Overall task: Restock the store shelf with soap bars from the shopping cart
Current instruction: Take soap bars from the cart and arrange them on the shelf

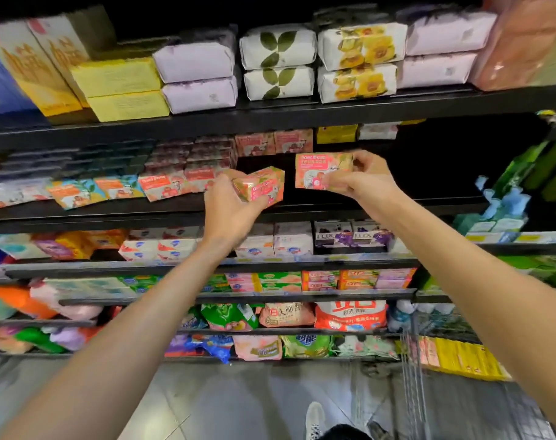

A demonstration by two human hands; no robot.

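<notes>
Head view: both hands up at the shelf [302, 208], a soap box in each.
Left hand [227, 211] grasps tilted box [264, 185]; right hand [359, 176] fingers pinch upright box [321, 169], over the empty gap.

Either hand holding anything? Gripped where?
Both. The left hand holds a tilted pink-orange soap box by its left end. The right hand pinches an upright pink soap box at its right end.

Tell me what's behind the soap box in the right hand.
Behind the soap box in the right hand is a dark shelf gap; matching pink boxes stand farther back left. Whatever sits directly behind it is hidden.
</notes>
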